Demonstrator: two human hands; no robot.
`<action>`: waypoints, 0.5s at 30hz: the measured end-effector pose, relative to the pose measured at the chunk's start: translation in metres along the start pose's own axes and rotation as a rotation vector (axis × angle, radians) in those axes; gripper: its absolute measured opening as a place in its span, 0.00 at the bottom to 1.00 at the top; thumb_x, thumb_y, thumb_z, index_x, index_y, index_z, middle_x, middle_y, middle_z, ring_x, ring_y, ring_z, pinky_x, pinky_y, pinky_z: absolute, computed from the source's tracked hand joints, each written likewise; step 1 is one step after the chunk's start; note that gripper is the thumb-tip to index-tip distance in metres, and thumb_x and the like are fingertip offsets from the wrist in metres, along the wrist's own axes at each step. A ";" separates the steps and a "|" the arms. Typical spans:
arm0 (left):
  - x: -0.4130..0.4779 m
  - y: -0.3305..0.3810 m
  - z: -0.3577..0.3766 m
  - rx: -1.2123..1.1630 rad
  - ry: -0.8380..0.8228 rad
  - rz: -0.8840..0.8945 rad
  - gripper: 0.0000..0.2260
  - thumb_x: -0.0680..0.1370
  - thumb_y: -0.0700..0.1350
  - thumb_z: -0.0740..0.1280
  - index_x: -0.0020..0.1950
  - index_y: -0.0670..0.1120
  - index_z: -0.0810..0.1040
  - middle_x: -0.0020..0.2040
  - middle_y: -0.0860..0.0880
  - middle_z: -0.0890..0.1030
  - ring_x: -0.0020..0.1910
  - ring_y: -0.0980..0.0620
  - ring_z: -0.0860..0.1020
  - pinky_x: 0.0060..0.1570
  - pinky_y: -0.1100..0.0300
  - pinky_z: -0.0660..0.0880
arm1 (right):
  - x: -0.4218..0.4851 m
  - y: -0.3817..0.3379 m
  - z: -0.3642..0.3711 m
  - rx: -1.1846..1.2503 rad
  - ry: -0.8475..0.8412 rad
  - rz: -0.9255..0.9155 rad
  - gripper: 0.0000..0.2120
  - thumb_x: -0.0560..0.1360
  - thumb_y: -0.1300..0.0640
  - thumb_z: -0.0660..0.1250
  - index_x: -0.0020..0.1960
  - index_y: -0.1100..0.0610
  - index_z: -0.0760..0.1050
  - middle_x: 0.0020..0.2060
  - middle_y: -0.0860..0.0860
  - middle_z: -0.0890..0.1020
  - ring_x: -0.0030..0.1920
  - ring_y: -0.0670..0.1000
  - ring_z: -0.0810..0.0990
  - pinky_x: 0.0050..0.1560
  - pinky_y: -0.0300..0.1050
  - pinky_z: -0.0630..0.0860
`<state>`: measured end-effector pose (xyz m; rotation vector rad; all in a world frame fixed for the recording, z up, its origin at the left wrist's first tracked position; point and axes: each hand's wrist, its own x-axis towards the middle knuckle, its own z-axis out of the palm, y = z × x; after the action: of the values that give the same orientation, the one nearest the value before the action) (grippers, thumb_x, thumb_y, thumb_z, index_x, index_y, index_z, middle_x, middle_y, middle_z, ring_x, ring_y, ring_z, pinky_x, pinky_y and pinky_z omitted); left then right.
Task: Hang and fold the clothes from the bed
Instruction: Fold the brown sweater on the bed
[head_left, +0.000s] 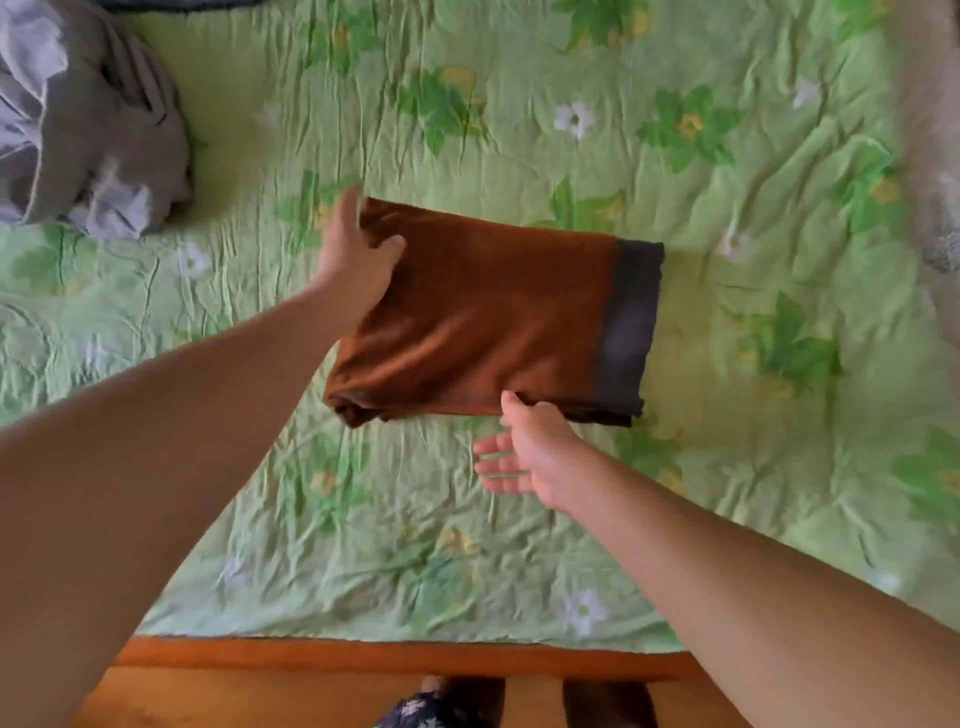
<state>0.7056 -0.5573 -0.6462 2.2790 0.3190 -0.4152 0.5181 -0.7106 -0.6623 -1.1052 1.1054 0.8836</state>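
— Brown garment (478, 322): the left grip (358, 254) has it by the far left corner, thumb on top, fingers seemingly tucked beneath.
— And the right grip (524, 452)?
— Slack, fingers straight. Only its thumb touches the garment's near edge.
— Where does it lie?
— Folded flat, mid-bed (727, 156), grey band at its right edge.
— Much left?
— I'd judge one piece is folded. A crumpled grey heap (78, 119) waits at the bed's far left corner, and nothing I can see is hung.

Soft, even daylight; mild blur throughout.
Edges smear and bend; a faint shadow lies beside the brown garment (478, 317).
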 end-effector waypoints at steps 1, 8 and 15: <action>-0.001 -0.011 0.005 0.156 -0.093 0.062 0.34 0.79 0.50 0.68 0.80 0.60 0.55 0.76 0.47 0.64 0.67 0.44 0.73 0.63 0.47 0.75 | 0.000 -0.002 0.001 -0.143 0.033 -0.001 0.21 0.84 0.41 0.55 0.62 0.59 0.71 0.41 0.60 0.83 0.33 0.57 0.82 0.31 0.47 0.80; -0.053 -0.081 0.029 0.563 -0.193 0.144 0.33 0.79 0.68 0.56 0.76 0.71 0.39 0.82 0.47 0.39 0.80 0.39 0.46 0.74 0.36 0.59 | -0.003 -0.032 -0.037 -1.126 0.598 -1.025 0.15 0.81 0.44 0.59 0.47 0.54 0.77 0.49 0.57 0.80 0.53 0.63 0.79 0.46 0.53 0.74; -0.048 -0.091 0.039 0.529 -0.175 0.145 0.33 0.79 0.68 0.55 0.77 0.70 0.37 0.80 0.37 0.45 0.79 0.35 0.51 0.75 0.39 0.57 | 0.082 -0.051 -0.078 -1.534 0.691 -0.830 0.34 0.80 0.30 0.43 0.81 0.39 0.37 0.81 0.51 0.37 0.80 0.63 0.38 0.71 0.80 0.47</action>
<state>0.6221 -0.5307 -0.7123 2.7292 -0.0567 -0.6809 0.5675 -0.7973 -0.7359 -2.9982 0.1354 0.5482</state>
